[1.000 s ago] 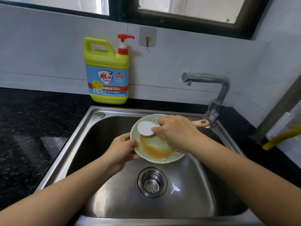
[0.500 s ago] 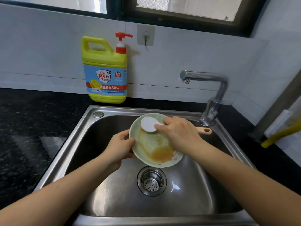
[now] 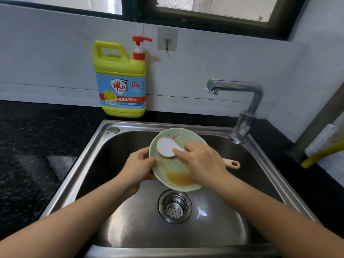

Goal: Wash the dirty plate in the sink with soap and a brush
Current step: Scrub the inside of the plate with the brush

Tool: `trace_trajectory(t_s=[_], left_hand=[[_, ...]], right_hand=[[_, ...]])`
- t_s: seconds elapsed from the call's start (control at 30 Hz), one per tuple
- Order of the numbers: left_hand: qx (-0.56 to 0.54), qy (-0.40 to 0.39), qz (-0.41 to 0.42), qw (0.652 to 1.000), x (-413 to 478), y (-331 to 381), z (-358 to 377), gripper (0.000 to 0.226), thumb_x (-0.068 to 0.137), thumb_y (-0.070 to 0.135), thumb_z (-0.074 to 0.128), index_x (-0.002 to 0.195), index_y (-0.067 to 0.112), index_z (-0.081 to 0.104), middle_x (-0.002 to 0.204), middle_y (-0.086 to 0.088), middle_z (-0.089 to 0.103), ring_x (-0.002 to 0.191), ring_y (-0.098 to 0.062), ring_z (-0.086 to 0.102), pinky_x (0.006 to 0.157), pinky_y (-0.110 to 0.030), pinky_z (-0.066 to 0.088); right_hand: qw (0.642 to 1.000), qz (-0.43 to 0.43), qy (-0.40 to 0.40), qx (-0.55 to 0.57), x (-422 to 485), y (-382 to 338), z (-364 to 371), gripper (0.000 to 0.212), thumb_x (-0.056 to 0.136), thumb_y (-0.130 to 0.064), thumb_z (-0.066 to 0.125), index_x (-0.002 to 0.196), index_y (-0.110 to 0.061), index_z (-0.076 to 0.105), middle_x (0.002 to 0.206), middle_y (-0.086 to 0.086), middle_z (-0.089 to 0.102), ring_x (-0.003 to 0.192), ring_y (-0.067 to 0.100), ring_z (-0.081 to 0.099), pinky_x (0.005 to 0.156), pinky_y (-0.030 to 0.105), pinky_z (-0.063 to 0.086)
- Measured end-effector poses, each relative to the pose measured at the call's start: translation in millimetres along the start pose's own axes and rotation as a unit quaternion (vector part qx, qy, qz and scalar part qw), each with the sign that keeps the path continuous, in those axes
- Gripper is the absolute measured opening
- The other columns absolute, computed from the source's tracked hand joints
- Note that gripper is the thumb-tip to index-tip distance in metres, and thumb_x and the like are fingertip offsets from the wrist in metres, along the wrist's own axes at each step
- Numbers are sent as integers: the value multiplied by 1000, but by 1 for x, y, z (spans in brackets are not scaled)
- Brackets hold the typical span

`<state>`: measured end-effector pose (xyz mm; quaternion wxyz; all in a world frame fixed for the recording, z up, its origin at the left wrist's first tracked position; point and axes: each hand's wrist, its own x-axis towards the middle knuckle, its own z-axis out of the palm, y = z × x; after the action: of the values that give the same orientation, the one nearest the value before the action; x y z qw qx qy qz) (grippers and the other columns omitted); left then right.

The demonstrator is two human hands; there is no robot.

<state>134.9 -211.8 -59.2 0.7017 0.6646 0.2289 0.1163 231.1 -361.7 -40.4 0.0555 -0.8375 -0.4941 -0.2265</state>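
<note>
A person scrubs a soiled dish over a stainless-steel sink basin [image 3: 242,211] set into a speckled black stone tabletop [image 3: 37,146], the basin likely chosen to catch drips above its perforated metal drain strainer [image 3: 174,206]. No water runs from the angled chrome tap [image 3: 240,88]. Against the white tiled wall stands a large yellow detergent jug with a red pump top [image 3: 121,79], within easy reach; its blue label carries Chinese characters, a shield emblem, a lemon picture and a red band ending in "50%", the smaller print being too fine to read. The pale green round plate [image 3: 172,165], held tilted over the basin, shows a pool of orange-brown sauce gathered at its lower edge, evidently so residue slides downward. The left hand [image 3: 137,167] is closed on the plate's left rim, steadying it. The right hand [image 3: 202,162] is wrapped around the white-headed brush with a pale wooden handle [image 3: 166,147], pressing its bristles onto the plate's upper part, the handle's end protruding behind the wrist.
</note>
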Motion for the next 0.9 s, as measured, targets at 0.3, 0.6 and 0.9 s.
trace_trajectory(t_s=[0.3, 0.6, 0.9], left_hand=[[-19, -4, -10, 1000, 1, -1, 1, 39, 87, -8, 41, 103, 16, 67, 86, -11, 71, 71, -23, 70, 60, -34, 60], [-23, 4, -2, 1000, 3, -2, -1, 40, 87, -8, 43, 109, 16, 66, 94, -15, 72, 75, -26, 70, 63, -38, 60], [-52, 38, -11, 998, 6, 0, -5, 37, 86, -8, 41, 107, 11, 66, 88, -13, 70, 67, -21, 69, 59, -32, 58]], right_hand=[[988, 115, -27, -101, 8, 2, -2, 32, 59, -6, 76, 89, -16, 72, 72, 5, 58, 54, 24, 51, 50, 28, 26], [988, 108, -85, 74, 6, -15, -8, 41, 90, -18, 51, 128, -32, 56, 105, 4, 54, 95, 29, 52, 75, 33, 41], [978, 107, -31, -177, 9, 16, -3, 17, 52, -3, 73, 64, -9, 63, 62, 7, 54, 47, 25, 48, 47, 29, 23]])
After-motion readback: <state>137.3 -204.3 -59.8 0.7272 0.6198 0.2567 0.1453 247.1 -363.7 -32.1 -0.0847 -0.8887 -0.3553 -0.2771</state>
